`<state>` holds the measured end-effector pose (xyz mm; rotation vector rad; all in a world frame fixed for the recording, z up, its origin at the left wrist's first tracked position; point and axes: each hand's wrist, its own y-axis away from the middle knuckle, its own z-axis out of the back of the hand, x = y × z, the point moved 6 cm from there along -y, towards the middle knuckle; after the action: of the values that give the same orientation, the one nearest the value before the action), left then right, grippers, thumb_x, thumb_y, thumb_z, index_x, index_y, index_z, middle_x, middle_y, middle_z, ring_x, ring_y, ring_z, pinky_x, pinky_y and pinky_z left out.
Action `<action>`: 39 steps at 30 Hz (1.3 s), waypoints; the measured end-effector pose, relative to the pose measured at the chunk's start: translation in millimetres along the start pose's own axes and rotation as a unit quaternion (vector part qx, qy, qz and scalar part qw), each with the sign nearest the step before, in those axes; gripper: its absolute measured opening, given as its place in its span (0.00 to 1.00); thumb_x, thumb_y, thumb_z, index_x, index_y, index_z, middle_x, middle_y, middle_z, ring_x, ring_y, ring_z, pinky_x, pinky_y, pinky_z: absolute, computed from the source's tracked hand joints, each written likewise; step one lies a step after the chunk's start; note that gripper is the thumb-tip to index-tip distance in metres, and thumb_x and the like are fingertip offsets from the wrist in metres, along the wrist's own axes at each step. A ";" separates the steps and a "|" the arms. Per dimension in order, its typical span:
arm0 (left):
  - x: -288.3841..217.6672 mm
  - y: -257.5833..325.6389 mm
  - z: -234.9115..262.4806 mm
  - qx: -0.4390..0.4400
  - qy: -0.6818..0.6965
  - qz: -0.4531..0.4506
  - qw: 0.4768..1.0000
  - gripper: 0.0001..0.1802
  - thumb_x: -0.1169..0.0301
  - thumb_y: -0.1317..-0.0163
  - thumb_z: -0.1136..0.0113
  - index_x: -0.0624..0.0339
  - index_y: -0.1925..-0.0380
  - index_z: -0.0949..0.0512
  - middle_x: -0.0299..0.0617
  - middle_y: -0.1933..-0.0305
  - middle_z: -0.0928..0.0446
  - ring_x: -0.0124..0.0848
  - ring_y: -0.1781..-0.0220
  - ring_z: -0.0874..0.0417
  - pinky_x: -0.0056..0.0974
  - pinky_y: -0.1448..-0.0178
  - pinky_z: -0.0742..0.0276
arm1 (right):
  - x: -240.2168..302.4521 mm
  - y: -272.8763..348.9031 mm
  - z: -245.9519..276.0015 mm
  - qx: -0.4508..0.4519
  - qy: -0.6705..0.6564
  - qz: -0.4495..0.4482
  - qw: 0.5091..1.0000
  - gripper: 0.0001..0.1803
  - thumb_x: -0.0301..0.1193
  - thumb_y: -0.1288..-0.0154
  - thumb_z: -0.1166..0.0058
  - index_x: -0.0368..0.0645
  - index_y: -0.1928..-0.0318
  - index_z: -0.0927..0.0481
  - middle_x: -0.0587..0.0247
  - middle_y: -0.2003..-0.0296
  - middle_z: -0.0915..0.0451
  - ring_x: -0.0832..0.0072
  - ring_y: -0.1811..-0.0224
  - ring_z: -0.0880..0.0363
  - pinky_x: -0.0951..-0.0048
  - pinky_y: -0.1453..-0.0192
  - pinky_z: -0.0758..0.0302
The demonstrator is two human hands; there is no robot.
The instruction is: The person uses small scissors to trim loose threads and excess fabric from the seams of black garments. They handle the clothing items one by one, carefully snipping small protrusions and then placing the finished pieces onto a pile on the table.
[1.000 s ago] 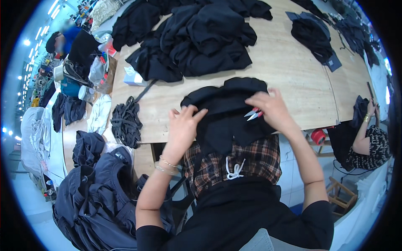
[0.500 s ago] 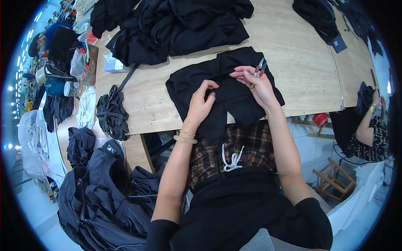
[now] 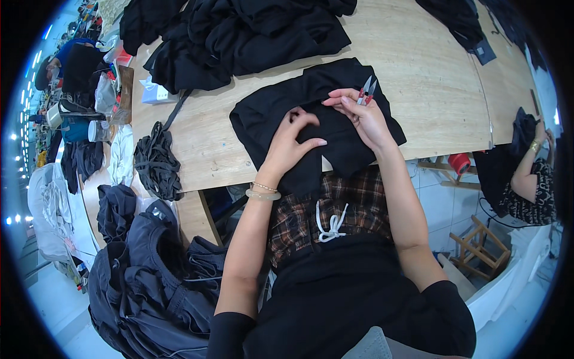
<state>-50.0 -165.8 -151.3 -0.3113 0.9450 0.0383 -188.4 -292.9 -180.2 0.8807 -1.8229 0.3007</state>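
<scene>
A black garment (image 3: pixel 335 134) lies spread on the table in front of me, its near part hanging over the edge. My left hand (image 3: pixel 293 142) rests on its left half, thumb stretched away from the bent fingers and nothing visible in between. In my right hand (image 3: pixel 366 119) is a pair of thread snips (image 3: pixel 366 93) with red handles, blades pointing up and away from me. The right thumb and forefinger come together over the cloth; whether they also pinch the cloth I cannot make out.
A heap of black garments (image 3: pixel 257 36) covers the far side of the wooden table (image 3: pixel 430 107). To the left are a tangle of dark straps (image 3: pixel 157 163), a tissue box (image 3: pixel 156 91) and piled dark clothes (image 3: pixel 149 275). At right, another person (image 3: pixel 529 179) works near a wooden stool (image 3: pixel 481 245).
My left hand has spread, its thumb moving away from the fingers. The right hand keeps the snips, which have turned slightly. The whole view has shifted a little.
</scene>
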 end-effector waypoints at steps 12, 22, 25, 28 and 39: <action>22.3 7.0 2.6 -0.049 0.074 0.088 0.992 0.08 0.70 0.31 0.39 0.66 0.63 0.23 0.46 0.58 0.21 0.35 0.58 0.19 0.34 0.49 0.25 | -1.6 -2.3 -3.1 0.013 0.010 0.005 1.000 0.15 0.30 0.24 0.52 0.34 0.47 0.20 0.51 0.54 0.14 0.69 0.46 0.17 0.70 0.35 0.28; 10.5 4.7 10.9 -0.040 0.069 0.036 0.996 0.06 0.76 0.37 0.35 0.67 0.62 0.20 0.45 0.54 0.15 0.32 0.56 0.14 0.34 0.48 0.21 | -3.6 -1.3 -6.0 0.019 0.000 -0.009 1.000 0.14 0.30 0.24 0.51 0.34 0.48 0.19 0.51 0.54 0.14 0.69 0.46 0.17 0.70 0.35 0.27; 40.8 14.8 12.3 -0.138 0.180 0.124 0.966 0.04 0.76 0.33 0.39 0.67 0.64 0.22 0.48 0.59 0.12 0.33 0.55 0.11 0.33 0.49 0.20 | -2.9 -1.7 -9.9 0.024 0.005 -0.010 1.000 0.14 0.30 0.25 0.51 0.34 0.48 0.19 0.51 0.54 0.14 0.69 0.47 0.17 0.70 0.36 0.26; 35.4 10.7 13.8 -0.147 0.181 0.137 0.963 0.05 0.74 0.29 0.43 0.66 0.61 0.25 0.50 0.55 0.14 0.38 0.53 0.12 0.37 0.48 0.20 | -1.6 -1.8 -10.8 0.019 0.015 -0.013 1.000 0.13 0.30 0.25 0.50 0.35 0.49 0.19 0.52 0.55 0.14 0.69 0.48 0.16 0.70 0.36 0.26; -7.0 19.4 -7.5 -0.154 -0.121 0.136 0.971 0.13 0.73 0.42 0.31 0.64 0.64 0.27 0.49 0.60 0.27 0.49 0.58 0.21 0.48 0.56 0.25 | 11.6 5.2 -51.8 -0.017 0.147 0.055 0.987 0.09 0.24 0.26 0.51 0.35 0.55 0.17 0.62 0.61 0.15 0.76 0.55 0.17 0.74 0.46 0.24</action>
<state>-63.3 -148.7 -154.6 -0.4507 0.7319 0.4694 -157.9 -264.5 -146.9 0.6734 -1.5983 0.4441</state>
